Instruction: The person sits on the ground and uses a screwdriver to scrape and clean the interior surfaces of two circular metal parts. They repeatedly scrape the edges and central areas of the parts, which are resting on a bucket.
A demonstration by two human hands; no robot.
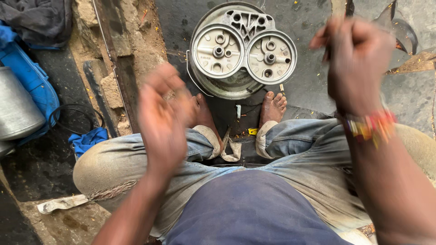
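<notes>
I sit with knees apart, bare feet on a dark floor. A round grey metal housing (243, 52) with two circular caps stands on the ground just past my toes. My left hand (163, 120) hangs blurred above my left knee, fingers loosely spread, nothing visible in it. My right hand (359, 59) is raised to the right of the housing, blurred, fingers curled; a thin dark thing seems to pass through the fist, but blur hides what it is. A beaded band (370, 127) circles the right wrist.
A steel vessel (16, 106) and blue cloth (27, 75) lie at the left, with a black rubber ring (75, 119) beside them. A rough stone strip (116, 59) runs up the left. A dark metal piece (402, 31) lies at the top right.
</notes>
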